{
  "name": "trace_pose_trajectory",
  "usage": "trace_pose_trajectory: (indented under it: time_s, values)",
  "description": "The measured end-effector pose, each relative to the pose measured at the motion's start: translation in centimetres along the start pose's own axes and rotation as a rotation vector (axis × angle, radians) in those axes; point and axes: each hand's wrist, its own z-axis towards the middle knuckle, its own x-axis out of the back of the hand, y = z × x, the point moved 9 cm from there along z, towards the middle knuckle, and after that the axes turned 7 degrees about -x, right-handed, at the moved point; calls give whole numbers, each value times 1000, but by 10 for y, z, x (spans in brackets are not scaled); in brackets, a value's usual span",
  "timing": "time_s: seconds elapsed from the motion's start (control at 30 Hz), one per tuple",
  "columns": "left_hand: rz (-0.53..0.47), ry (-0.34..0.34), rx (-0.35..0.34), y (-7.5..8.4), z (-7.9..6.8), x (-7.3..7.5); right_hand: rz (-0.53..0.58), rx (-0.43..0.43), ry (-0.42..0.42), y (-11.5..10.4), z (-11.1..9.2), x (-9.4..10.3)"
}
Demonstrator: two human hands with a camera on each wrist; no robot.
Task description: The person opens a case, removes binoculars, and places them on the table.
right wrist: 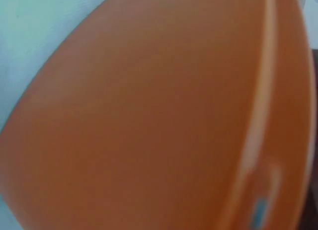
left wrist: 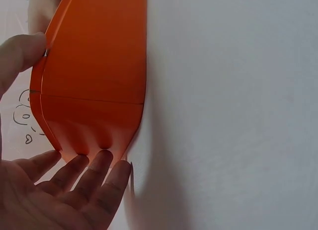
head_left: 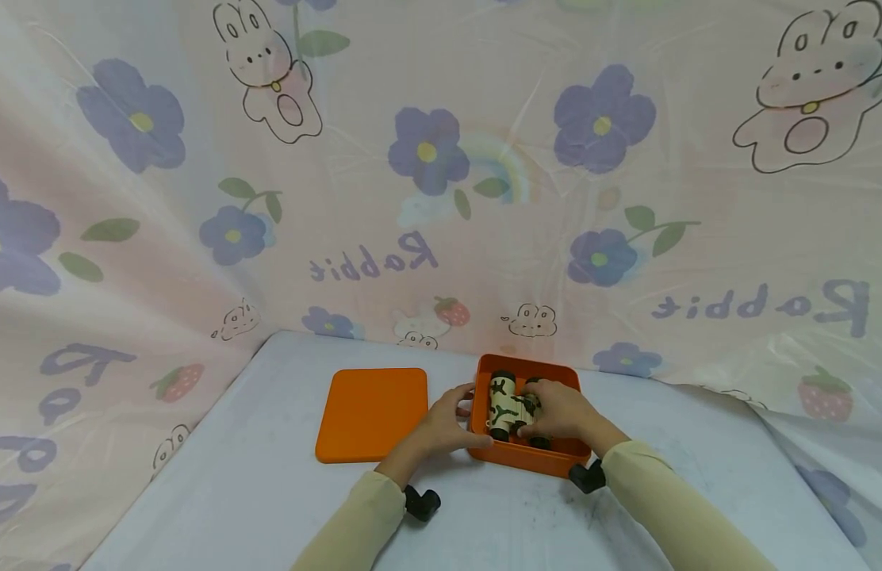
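A pair of camouflage-patterned binoculars (head_left: 502, 403) lies inside an orange plastic box (head_left: 519, 458). My right hand (head_left: 564, 408) reaches over the box's right side and grips the right barrel, covering part of it. At the near left corner of the box, my left hand (head_left: 444, 424) holds the wall from outside. In the left wrist view, the thumb (left wrist: 31, 48) touches the rim and the fingertips press on the side of the box (left wrist: 94, 46). The right wrist view is filled by the box's outer wall (right wrist: 139, 111); the right hand and binoculars are hidden there.
A flat orange lid (head_left: 373, 412) lies left of the box on the white table (head_left: 227, 468). Behind the table hangs a curtain (head_left: 498, 262) printed with flowers and rabbits. A black wrist mount shows on each arm.
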Motion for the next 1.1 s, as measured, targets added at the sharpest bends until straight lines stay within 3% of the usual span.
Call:
trace_pose_trajectory:
  time_s: [0.53,1.1]
  values:
    - [-46,-11,28,-1,0,-2,-14,26,-11,-6,3,1]
    - [-49,4,30,1,-1,-2,-35,66,19,-7,-3,23]
